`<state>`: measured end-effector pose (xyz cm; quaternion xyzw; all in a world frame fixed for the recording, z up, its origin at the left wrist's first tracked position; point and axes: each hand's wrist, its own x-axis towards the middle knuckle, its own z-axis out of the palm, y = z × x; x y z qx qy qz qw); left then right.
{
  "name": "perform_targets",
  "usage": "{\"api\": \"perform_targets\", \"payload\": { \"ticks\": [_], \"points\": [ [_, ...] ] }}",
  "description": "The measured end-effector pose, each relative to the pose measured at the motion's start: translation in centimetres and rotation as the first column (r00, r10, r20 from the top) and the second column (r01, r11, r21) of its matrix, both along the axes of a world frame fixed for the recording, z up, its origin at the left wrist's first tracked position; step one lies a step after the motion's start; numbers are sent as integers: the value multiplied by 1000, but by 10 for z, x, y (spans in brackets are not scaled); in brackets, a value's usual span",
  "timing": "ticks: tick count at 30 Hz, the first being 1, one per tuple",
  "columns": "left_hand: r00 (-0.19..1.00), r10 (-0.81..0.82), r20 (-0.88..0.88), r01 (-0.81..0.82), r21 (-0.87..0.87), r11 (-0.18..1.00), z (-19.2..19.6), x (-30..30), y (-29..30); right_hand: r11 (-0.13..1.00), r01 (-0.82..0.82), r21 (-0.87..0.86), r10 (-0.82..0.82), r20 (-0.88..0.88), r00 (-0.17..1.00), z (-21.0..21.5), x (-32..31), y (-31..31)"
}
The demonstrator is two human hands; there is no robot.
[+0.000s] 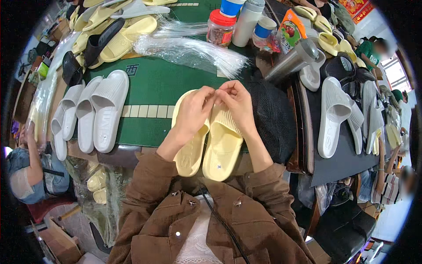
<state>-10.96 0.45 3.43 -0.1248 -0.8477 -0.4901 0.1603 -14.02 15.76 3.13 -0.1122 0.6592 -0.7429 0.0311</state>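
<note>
A pair of pale yellow slide slippers, the left slipper (189, 157) and the right slipper (223, 152), lies side by side at the near edge of the green table, toes away from me. Over the left one's strap is my left hand (193, 111), fingers closed in a pinch. My right hand (236, 105) pinches too, above the ribbed strap of the right slipper. The fingertips of both hands meet between the toe ends; anything held there is too small to make out. Beyond them lies a bundle of thin clear plastic strands (191, 52).
Grey slippers (110, 112) stand at the left, with a heap of yellow and black slippers (127, 39) behind. At the back are a red-lidded jar (220, 28) and a steel tumbler (292, 60). A black mesh bag (269, 116) sits right of my hand. Other people work on both sides.
</note>
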Motion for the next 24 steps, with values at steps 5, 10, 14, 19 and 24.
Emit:
{"api": "perform_targets", "payload": {
  "ticks": [5,10,14,19,24],
  "points": [
    [995,45,-83,-38,87,996,-9,4,-1,998,-56,-23,55,-38,998,-7,-2,2],
    [996,41,-76,-32,123,992,-8,5,-4,996,-81,38,83,-53,995,-4,1,2],
    [998,44,-33,-38,156,987,-7,7,-3,996,-45,81,49,-51,998,-2,3,2],
    [999,44,-28,-38,187,982,-7,8,-4,999,-18,41,20,-47,999,-3,4,2],
    [997,62,-42,-52,199,979,-7,8,-3,1000,12,25,-11,-44,999,-2,6,1]
  ]
}}
